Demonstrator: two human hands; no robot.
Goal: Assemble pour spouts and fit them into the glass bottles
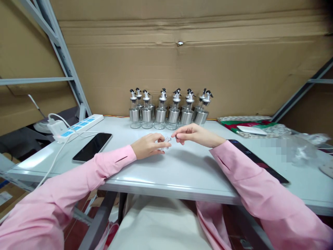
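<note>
My left hand (148, 146) is closed around a small clear object (168, 139), held just above the white table (145, 173). Its kind I cannot make out. Close by on the right, my right hand (191, 134) pinches a tiny dark piece (176, 137) between thumb and fingertips, a short gap away from the clear object. Behind both hands, several glass bottles with steel sleeves stand upright, among them a front bottle (173, 114). Each visible top carries a silver and black pour spout (177, 94).
A white power strip (85, 125) with plugged-in cables and a dark-screened phone (93, 147) lie left. Under my right forearm rests a black tablet (256, 160). Farther right are a patterned cloth (275, 131) and clear plastic bags (303, 152). Cardboard (166, 69) walls the back.
</note>
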